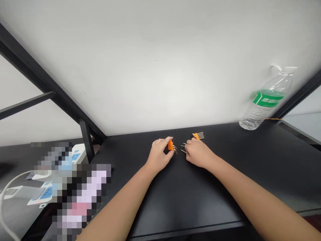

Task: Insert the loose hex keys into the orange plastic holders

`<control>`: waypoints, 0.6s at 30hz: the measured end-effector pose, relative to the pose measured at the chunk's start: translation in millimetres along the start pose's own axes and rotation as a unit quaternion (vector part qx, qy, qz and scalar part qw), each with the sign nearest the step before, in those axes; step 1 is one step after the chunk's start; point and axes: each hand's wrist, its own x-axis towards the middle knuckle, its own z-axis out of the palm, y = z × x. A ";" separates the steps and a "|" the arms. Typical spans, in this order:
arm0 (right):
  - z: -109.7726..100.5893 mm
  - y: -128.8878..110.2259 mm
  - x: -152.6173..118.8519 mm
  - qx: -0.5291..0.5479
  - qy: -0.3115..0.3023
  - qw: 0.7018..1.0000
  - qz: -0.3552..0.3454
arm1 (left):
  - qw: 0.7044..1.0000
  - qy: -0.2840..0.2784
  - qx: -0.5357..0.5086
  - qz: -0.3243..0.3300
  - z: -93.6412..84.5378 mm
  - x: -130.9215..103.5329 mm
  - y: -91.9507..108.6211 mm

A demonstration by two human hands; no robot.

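Note:
My left hand [160,154] pinches a small orange holder [171,145] between thumb and fingers, with several short metal bits sticking out of its right side. Just to the right, my right hand [198,153] is closed around thin metal rods [184,151] whose tips point left towards the holder. A gap separates the rods from the held holder. Behind my right hand, a second orange holder [197,136] lies on the black tabletop [190,204], with several thin metal bits pointing right.
A clear plastic bottle with a green label [269,98] stands at the back right by the white wall [155,67]. Black metal frame bars [60,103] flank the left side. White power strips [46,194], a cable and pixelated items lie at the left.

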 end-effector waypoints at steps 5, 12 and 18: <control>-6.5 -6.8 -3.1 0.124 0.027 0.991 0.051 | 1.000 -0.011 0.007 -0.013 0.0 0.2 -0.7; -13.9 0.0 -7.1 0.243 0.107 0.964 -0.029 | 1.000 -0.017 0.001 0.004 -0.8 -1.3 2.0; -14.3 -2.0 -9.3 0.224 0.118 0.966 -0.056 | 0.998 -0.047 0.011 0.041 -1.8 -0.8 6.5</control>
